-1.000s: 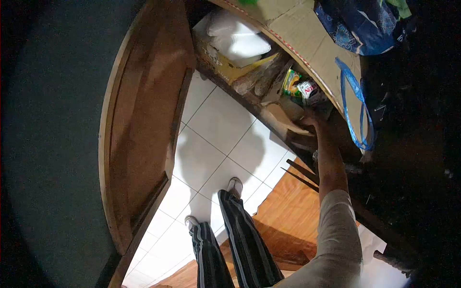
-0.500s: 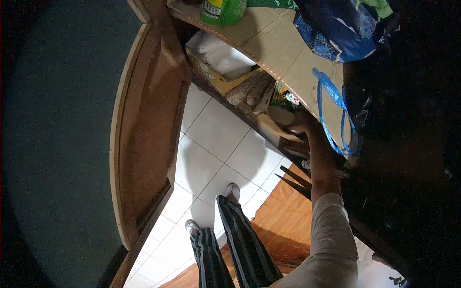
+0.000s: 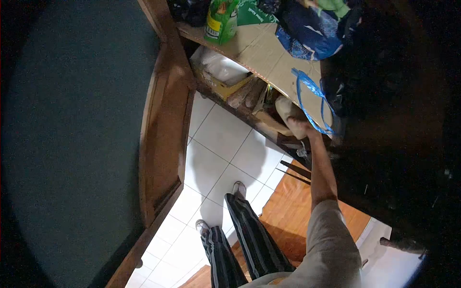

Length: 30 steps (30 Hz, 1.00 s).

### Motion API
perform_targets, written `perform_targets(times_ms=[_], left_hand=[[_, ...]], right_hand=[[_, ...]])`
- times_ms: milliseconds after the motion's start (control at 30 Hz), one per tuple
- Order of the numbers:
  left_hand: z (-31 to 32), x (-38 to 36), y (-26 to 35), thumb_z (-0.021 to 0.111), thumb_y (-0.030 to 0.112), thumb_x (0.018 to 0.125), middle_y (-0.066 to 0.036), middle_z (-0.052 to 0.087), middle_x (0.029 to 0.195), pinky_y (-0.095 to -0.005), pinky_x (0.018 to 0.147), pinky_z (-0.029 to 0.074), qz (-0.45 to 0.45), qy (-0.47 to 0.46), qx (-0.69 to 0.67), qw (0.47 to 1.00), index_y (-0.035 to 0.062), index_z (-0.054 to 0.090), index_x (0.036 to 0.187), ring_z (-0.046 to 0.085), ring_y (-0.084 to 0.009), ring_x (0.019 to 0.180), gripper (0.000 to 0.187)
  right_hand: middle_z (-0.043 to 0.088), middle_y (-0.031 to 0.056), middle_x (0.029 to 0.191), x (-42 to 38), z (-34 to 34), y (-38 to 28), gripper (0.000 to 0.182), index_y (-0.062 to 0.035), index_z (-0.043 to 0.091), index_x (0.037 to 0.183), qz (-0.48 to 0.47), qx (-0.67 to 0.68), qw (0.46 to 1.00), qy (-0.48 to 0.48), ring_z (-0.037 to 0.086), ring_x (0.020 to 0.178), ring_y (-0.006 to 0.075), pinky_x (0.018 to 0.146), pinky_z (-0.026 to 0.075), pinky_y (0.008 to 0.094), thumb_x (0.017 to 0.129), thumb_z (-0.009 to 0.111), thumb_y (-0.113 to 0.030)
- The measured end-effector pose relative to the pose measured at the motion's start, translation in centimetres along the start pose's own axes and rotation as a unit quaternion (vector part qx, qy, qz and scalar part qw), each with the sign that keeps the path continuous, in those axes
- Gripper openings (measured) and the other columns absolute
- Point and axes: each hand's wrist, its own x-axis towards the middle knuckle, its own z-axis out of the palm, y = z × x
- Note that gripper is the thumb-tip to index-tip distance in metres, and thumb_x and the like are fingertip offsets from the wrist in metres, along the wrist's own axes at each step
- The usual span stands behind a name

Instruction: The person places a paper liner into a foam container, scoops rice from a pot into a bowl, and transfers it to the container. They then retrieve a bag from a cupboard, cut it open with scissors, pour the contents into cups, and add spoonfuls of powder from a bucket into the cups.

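Observation:
My right hand (image 3: 304, 126) reaches into the lower shelf of an open wooden cabinet, its fingers closed round the near end of a pale, oblong object (image 3: 285, 108). Its exact kind is not clear, and shadow hides part of the fingers. Beside it lie a light-brown flat piece (image 3: 272, 123) and some long brownish things (image 3: 247, 96). Above my wrist, a loop of blue plastic strap (image 3: 312, 86) hangs over the edge of the cardboard (image 3: 264, 50) lining the upper shelf. My left hand is out of view.
An open wooden door (image 3: 168, 129) stands at the left. On the upper shelf are a green bottle (image 3: 221, 24) and a dark blue patterned bag (image 3: 312, 36). A yellowish box (image 3: 223, 89) with white plastic sits below. White tiles (image 3: 216, 129) cover the floor.
The pale object now shows more brightly and sits higher at the shelf opening, with my right hand gripping it. The view has shifted, showing more of the upper shelf.

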Motion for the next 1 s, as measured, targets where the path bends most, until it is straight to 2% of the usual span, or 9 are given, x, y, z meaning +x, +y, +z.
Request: perform_targets(times_ms=[100, 233, 367, 600, 700, 800, 833, 867, 1000], left_hand=[[-2.3, -0.4, 1.4, 0.052, 0.01, 0.074, -0.017, 0.056, 0.102, -0.0382, 0.086, 0.043, 0.02, 0.004, -0.011, 1.0, -0.0051, 0.05, 0.109, 0.053, -0.0267, 0.094, 0.038], [-5.7, -1.7, 4.0, 0.052, 0.007, 0.073, -0.017, 0.056, 0.101, -0.0384, 0.086, 0.044, 0.06, 0.006, -0.034, 0.998, -0.0053, 0.051, 0.108, 0.053, -0.0269, 0.094, 0.037], [-9.4, -3.7, 7.5, 0.052, 0.005, 0.073, -0.017, 0.056, 0.1, -0.0385, 0.085, 0.044, 0.119, -0.001, -0.084, 0.989, -0.0056, 0.051, 0.107, 0.053, -0.0272, 0.093, 0.036], [-10.3, -11.0, 14.6, 0.053, 0.0, 0.072, -0.018, 0.057, 0.098, -0.0387, 0.084, 0.044, 0.227, -0.068, -0.196, 0.952, -0.006, 0.052, 0.105, 0.054, -0.0275, 0.091, 0.034], [-8.0, -16.0, 17.0, 0.053, -0.002, 0.072, -0.018, 0.057, 0.097, -0.0388, 0.084, 0.045, 0.263, -0.108, -0.226, 0.932, -0.0062, 0.052, 0.105, 0.054, -0.0277, 0.091, 0.033], [-4.3, -20.4, 18.8, 0.053, -0.004, 0.071, -0.019, 0.057, 0.097, -0.0389, 0.084, 0.045, 0.154, -0.099, -0.519, 0.835, -0.0064, 0.053, 0.104, 0.054, -0.0278, 0.09, 0.033], [-5.6, -21.1, 20.1, 0.057, 0.0, 0.07, -0.018, 0.056, 0.111, -0.0366, 0.091, 0.043, 0.296, -0.177, -0.235, 0.909, -0.0057, 0.045, 0.121, 0.054, -0.0273, 0.101, 0.053], [-7.2, -23.4, 23.3, 0.067, 0.011, 0.071, -0.018, 0.05, 0.126, -0.0348, 0.096, 0.04, 0.395, -0.229, -0.172, 0.873, -0.0031, 0.038, 0.131, 0.05, -0.0284, 0.114, 0.068], [-5.5, -26.9, 26.9, 0.064, 0.052, 0.079, -0.018, 0.045, 0.131, -0.0397, 0.1, 0.036, 0.505, -0.305, -0.201, 0.782, -0.0002, 0.03, 0.139, 0.041, -0.0307, 0.125, 0.087]], right_hand=[[0.056, 0.0236, 0.117, -5.3, 1.9, -2.3, 0.057, 0.014, 0.045, 0.119, 0.018, 0.082, 0.996, -0.018, 0.054, 0.109, 0.036, 0.097, 0.044, 0.0445, 0.079, 0.07, -0.018], [0.066, 0.0136, 0.093, -13.9, 6.6, -3.5, 0.059, 0.0003, 0.062, 0.106, 0.151, -0.189, 0.964, -0.108, 0.064, 0.084, 0.0224, 0.074, 0.051, 0.0353, 0.068, 0.074, -0.044], [0.069, 0.0101, 0.087, -26.8, 10.3, -8.7, 0.063, 0.0037, 0.066, 0.097, 0.287, -0.086, 0.939, -0.171, 0.067, 0.074, 0.0188, 0.068, 0.054, 0.0324, 0.06, 0.081, -0.044], [0.067, 0.0155, 0.09, -42.2, 7.6, -17.6, 0.08, 0.0013, 0.063, 0.102, 0.267, -0.259, 0.882, -0.29, 0.065, 0.084, 0.0256, 0.075, 0.051, 0.0323, 0.055, 0.077, -0.062], [0.066, 0.0173, 0.092, -44.4, 5.5, -17.2, 0.083, 0.0001, 0.063, 0.098, 0.185, -0.325, 0.869, -0.323, 0.064, 0.086, 0.0273, 0.077, 0.051, 0.0332, 0.052, 0.074, -0.068], [0.066, 0.0161, 0.091, -45.9, 3.8, -20.4, 0.083, -0.0011, 0.062, 0.098, 0.152, -0.375, 0.851, -0.335, 0.064, 0.085, 0.0268, 0.078, 0.05, 0.0325, 0.05, 0.075, -0.067], [0.066, 0.014, 0.09, -46.5, 3.3, -20.4, 0.082, -0.0025, 0.063, 0.097, 0.14, -0.398, 0.848, -0.321, 0.064, 0.086, 0.0251, 0.077, 0.049, 0.0321, 0.049, 0.076, -0.067], [0.066, 0.0137, 0.089, -46.8, 2.9, -20.4, 0.082, -0.0026, 0.063, 0.096, 0.144, -0.4, 0.844, -0.326, 0.064, 0.086, 0.0247, 0.077, 0.049, 0.0326, 0.048, 0.076, -0.067], [0.066, 0.0133, 0.086, -48.6, 2.1, -23.5, 0.08, -0.0001, 0.064, 0.094, 0.159, -0.402, 0.84, -0.327, 0.064, 0.081, 0.0232, 0.072, 0.05, 0.0328, 0.049, 0.077, -0.065]])
